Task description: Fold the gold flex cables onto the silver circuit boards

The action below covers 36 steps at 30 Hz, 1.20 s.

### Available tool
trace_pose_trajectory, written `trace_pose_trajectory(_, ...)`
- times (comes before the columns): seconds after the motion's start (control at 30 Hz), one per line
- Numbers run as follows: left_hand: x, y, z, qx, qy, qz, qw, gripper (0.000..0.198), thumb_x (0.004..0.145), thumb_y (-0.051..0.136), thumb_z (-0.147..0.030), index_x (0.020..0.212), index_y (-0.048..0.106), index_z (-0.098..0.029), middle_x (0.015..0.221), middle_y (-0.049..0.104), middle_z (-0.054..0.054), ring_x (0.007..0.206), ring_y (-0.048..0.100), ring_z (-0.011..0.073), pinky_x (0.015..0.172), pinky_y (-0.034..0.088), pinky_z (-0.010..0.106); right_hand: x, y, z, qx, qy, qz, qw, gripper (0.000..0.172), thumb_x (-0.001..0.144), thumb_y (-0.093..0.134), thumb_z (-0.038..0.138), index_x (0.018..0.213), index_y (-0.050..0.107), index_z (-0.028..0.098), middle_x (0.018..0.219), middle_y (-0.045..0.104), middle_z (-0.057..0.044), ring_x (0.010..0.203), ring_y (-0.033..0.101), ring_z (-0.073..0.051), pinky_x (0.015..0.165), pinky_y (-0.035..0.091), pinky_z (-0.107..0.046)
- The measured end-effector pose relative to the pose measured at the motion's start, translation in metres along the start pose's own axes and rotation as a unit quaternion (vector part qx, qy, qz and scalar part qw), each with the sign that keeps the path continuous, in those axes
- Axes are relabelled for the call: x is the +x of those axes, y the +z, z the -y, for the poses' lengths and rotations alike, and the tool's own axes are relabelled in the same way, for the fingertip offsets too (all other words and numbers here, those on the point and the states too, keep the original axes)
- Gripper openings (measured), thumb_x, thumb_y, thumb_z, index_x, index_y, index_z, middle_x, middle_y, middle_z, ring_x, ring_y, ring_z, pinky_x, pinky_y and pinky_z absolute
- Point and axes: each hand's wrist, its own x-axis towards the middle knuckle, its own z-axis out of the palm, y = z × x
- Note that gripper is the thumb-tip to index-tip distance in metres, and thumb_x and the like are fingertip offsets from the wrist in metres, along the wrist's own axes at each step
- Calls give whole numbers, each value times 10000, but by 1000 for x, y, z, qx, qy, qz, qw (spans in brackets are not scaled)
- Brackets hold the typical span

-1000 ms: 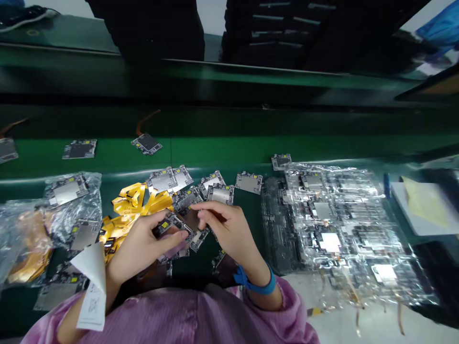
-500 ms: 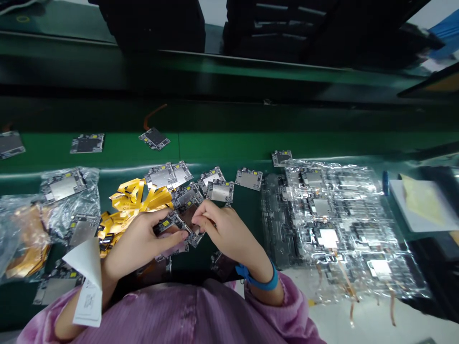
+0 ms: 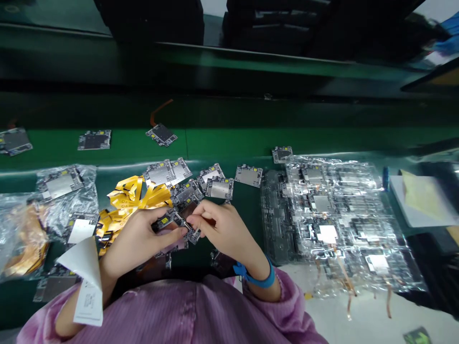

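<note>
In my left hand (image 3: 143, 239) is a small circuit board (image 3: 165, 220), pinched between thumb and fingers over the green mat. My right hand (image 3: 217, 222) is closed at the board's right edge, thumb and forefinger pressed together. Whatever those fingertips pinch is hidden. Beyond both hands lie several loose circuit boards (image 3: 219, 188) with silver shields, some overlapping. A heap of orange-yellow flex cables (image 3: 138, 193) rests beside my left hand. More boards lie partly hidden under my hands. A blue band (image 3: 263, 277) circles my right wrist, and a white paper label (image 3: 88, 296) hangs at my left forearm.
On the right, clear plastic trays (image 3: 344, 224) hold several boards, some with copper-coloured strips. Plastic bags (image 3: 86, 181) with boards and cables lie at left. Several boards (image 3: 95, 140) sit along the far green strip (image 3: 229, 141). A white pad (image 3: 426, 200) with yellow paper lies far right.
My right fingertips have shifted slightly left along the board's edge. My left hand keeps its hold on the board. The view has shifted a little.
</note>
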Motion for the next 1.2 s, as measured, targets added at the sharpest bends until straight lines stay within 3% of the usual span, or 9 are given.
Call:
trace_pose_trajectory(0.47,-1,0,3,5,-14,10,1000,343,815,677,-537,787,667,-195,691,667,-17,641,590,149,574,458,231,0,0,0,10,-9,1,1000,233,968,601,316,777,575,187,570,588,73,510,486,-65,560,294,-226)
trace_pose_trajectory(0.7,-1,-3,-6,25,-37,18,999,308,824,673,-495,810,680,-187,718,669,-13,649,566,143,603,447,238,-1,1,1,7,-11,-2,1000,236,971,597,334,785,560,193,534,512,92,482,435,-64,555,292,-229)
trace_pose_trajectory(1.2,-1,2,-8,-13,-53,5,999,277,796,723,-424,718,664,-164,630,598,-29,581,490,107,535,391,209,0,-3,-5,16,-29,33,999,191,991,568,297,847,620,183,644,613,51,547,484,-73,589,302,-232)
